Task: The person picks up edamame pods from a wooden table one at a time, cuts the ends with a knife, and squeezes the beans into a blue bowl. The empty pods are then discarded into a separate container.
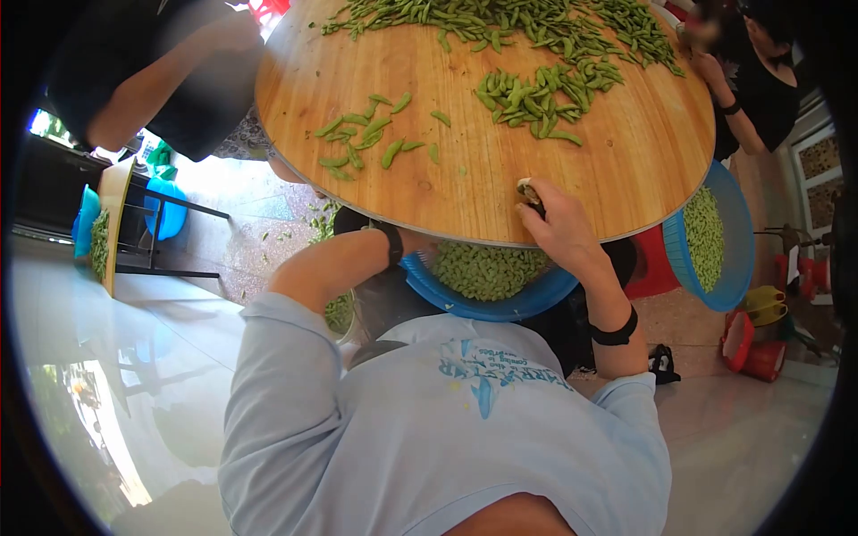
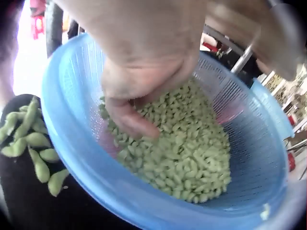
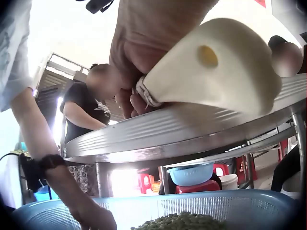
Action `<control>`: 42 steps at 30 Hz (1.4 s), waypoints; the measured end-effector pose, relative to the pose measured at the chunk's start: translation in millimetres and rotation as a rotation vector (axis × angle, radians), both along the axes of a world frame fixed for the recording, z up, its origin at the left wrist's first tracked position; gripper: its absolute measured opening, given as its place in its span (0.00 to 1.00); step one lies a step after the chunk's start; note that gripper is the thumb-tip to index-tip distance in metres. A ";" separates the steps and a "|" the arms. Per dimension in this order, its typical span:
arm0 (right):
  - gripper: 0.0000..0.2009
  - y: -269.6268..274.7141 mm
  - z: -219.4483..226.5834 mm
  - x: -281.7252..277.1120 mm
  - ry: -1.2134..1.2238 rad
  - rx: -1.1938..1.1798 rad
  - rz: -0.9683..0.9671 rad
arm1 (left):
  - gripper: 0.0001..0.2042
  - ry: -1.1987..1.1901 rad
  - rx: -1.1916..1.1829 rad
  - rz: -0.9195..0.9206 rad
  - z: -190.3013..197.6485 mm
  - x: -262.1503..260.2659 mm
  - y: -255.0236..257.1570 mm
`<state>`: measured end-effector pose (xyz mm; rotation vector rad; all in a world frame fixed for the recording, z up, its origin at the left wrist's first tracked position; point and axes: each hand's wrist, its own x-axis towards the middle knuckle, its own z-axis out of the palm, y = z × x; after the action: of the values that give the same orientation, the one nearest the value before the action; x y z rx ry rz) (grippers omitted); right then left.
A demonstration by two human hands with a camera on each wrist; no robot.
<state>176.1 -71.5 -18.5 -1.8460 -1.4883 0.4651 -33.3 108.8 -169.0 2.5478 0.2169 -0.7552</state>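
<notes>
My left hand [image 2: 144,91] is over shelled green beans [image 2: 177,148] inside a blue perforated basket [image 2: 108,184]. Its visible fingers bend loosely down at the beans, and nothing shows held in them; in the head view the table edge hides most of it. My right hand [image 1: 561,221] lies at the near edge of the round wooden table [image 1: 357,201], its fingers curled round a small dark and pale object [image 1: 531,198]. In the right wrist view, a smooth white piece [image 3: 225,67] with a yellow spot and tied string rests against that hand [image 3: 144,52].
Green pods lie in a small group [image 1: 356,138], a nearer pile [image 1: 541,98] and a large heap [image 1: 500,18] on the table. People sit at left and right. Another blue basket [image 1: 728,259] of beans stands at right. Several pods [image 2: 36,139] lie beside my basket on dark cloth.
</notes>
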 end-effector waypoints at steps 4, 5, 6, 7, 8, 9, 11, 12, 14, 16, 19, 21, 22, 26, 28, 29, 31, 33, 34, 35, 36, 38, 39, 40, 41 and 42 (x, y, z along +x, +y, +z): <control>0.12 -17.4 2.8 5.3 0.227 0.007 -0.103 | 0.12 -0.074 0.036 -0.016 -23.0 3.3 1.6; 0.13 -20.5 4.4 7.3 0.318 -0.011 -0.134 | 0.12 -0.098 0.049 -0.016 -30.3 7.3 -3.7; 0.13 -23.3 4.6 8.8 0.316 -0.004 -0.136 | 0.12 -0.123 0.065 -0.020 -33.2 0.5 -3.6; 0.13 -27.4 4.4 9.4 0.376 0.076 -0.165 | 0.12 -0.147 0.081 -0.028 -37.5 2.3 -2.1; 0.12 -31.8 3.6 9.9 0.437 0.153 -0.195 | 0.12 -0.168 0.093 -0.036 -43.8 3.7 -5.7; 0.12 -35.8 2.4 11.0 0.438 0.152 -0.202 | 0.12 -0.190 0.101 -0.044 -49.9 5.3 -3.5; 0.12 -40.5 0.2 13.2 0.524 0.162 -0.272 | 0.12 -0.237 0.120 -0.046 -58.2 -1.9 6.4; 0.12 -41.9 -1.2 13.4 0.522 0.170 -0.269 | 0.12 -0.263 0.138 -0.047 -61.9 -2.4 4.2; 0.12 -45.6 -4.6 15.1 0.604 0.117 -0.297 | 0.12 -0.323 0.175 -0.053 -67.4 -12.8 12.4; 0.11 -46.3 -8.1 15.7 0.605 0.145 -0.294 | 0.12 -0.380 0.208 -0.061 -76.7 -6.1 3.1; 0.10 -41.6 -5.0 13.6 0.658 0.152 -0.281 | 0.12 -0.453 0.255 -0.063 -91.3 1.6 -7.7; 0.10 -39.2 -2.7 12.7 0.695 0.145 -0.272 | 0.13 -0.508 0.289 -0.064 -98.4 -3.9 -21.4; 0.10 -37.9 -4.3 12.1 0.735 0.154 -0.268 | 0.13 -0.539 0.309 -0.067 -103.3 3.9 -37.2; 0.09 -35.2 -8.0 9.9 0.783 0.169 -0.264 | 0.10 -0.148 -0.296 0.097 89.3 -0.3 -94.6; 0.09 -33.5 -9.9 12.5 0.798 0.171 -0.254 | 0.10 -0.156 -0.394 0.024 147.9 -11.0 -99.5; 0.08 -33.1 -10.3 13.8 0.816 0.166 -0.244 | 0.10 -0.393 -0.256 -0.007 168.9 -13.0 -94.5; 0.08 -31.6 -9.3 13.3 0.812 0.156 -0.249 | 0.12 -0.688 -0.004 0.078 184.8 -9.1 -71.6; 0.07 -30.1 -9.6 11.4 0.807 0.151 -0.249 | 0.14 -0.740 0.335 0.223 190.4 8.0 -33.5; 0.07 -31.1 -11.1 10.9 0.787 0.150 -0.249 | 0.15 -0.728 0.564 0.253 184.9 15.4 -17.7; 0.07 -30.8 -12.1 11.8 0.767 0.152 -0.250 | 0.15 -0.738 0.577 0.259 178.4 17.7 -12.1; 0.07 -30.3 -13.1 13.1 0.760 0.164 -0.242 | 0.17 -0.793 0.594 0.273 175.8 23.1 -8.1; 0.07 -32.1 -16.9 13.8 0.806 0.174 -0.240 | 0.19 -0.846 0.612 0.289 166.6 33.4 -5.7; 0.07 -32.7 -18.0 13.0 0.804 0.173 -0.234 | 0.20 -0.899 0.569 0.142 162.8 39.5 -9.0; 0.06 -32.3 -18.6 12.0 0.779 0.171 -0.244 | 0.22 -0.948 0.525 -0.003 158.3 44.5 -11.4; 0.06 -30.8 -18.5 11.5 0.752 0.171 -0.249 | 0.22 -0.951 0.534 0.008 154.1 49.4 -11.7; 0.06 -30.5 -18.3 11.2 0.745 0.172 -0.234 | 0.23 -0.934 0.503 -0.041 149.3 55.3 -9.3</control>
<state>187.3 -102.0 -36.9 -1.4478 -0.7728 0.7748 22.0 99.5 -19.7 3.0640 0.0356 0.5944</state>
